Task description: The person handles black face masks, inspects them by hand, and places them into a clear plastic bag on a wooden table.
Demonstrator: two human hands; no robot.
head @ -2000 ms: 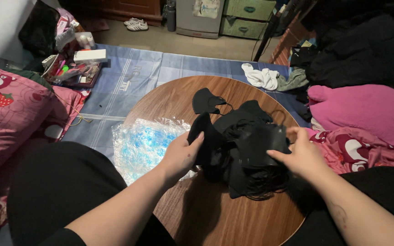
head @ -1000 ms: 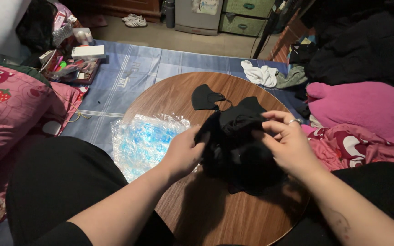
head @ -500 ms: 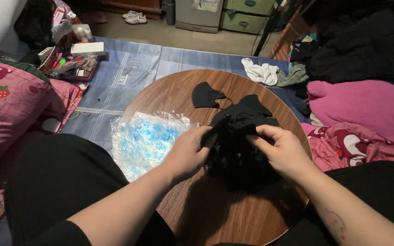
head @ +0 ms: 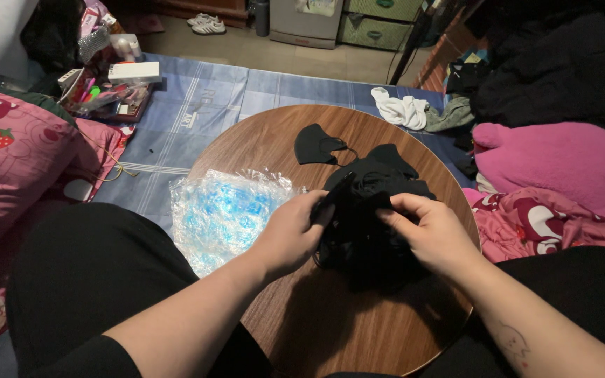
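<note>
A bundle of black face masks [head: 369, 217], too bunched to be counted, is pinched shut between the left hand [head: 290, 234] and the right hand [head: 425, 231] over the round wooden table [head: 302, 329]. One separate black mask [head: 316, 145] lies on the table's far part. One crinkled clear plastic bag [head: 222, 210] overhangs the table's left edge, beside the left hand.

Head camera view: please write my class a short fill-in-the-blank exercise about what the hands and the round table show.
1. Both hands, left hand and right hand, grip a bundle of black ____.
2. The round table is made of ____.
3. A single black face mask lies ____ the bundle of black masks, farther from the person.
4. The crinkled clear plastic bag lies by the ____ hand.

Missing words: masks; wood; beyond; left
</note>
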